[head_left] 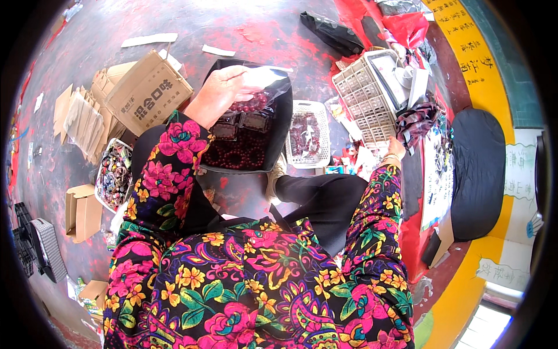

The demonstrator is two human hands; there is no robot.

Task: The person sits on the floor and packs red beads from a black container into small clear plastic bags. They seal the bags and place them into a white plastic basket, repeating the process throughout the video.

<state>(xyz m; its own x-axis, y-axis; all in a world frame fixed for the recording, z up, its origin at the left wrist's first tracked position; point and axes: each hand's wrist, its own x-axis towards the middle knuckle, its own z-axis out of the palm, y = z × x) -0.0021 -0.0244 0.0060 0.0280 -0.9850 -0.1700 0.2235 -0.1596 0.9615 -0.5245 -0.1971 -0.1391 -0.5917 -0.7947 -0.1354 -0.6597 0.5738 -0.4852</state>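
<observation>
My left hand (224, 87) is closed on the top of a clear plastic bag (270, 81) with a pale upper part, held over a black bin (285, 110). Dark red bead strings (235, 154) lie in the bin, with small clear packs (256, 121) of dark red pieces above them. More red beads (253, 103) show just below my left hand; I cannot tell if they are inside the bag. Off to the right, my right hand (395, 149) is by the lower corner of a beige slatted crate (363, 96). Its fingers are too small and partly hidden to read.
A white basket (310, 106) with bagged red beads stands right of the bin. Cardboard boxes (148, 93) and flattened cardboard (84, 122) lie at left, near a basket of mixed beads (115, 174). A black chair back (478, 174) stands at far right.
</observation>
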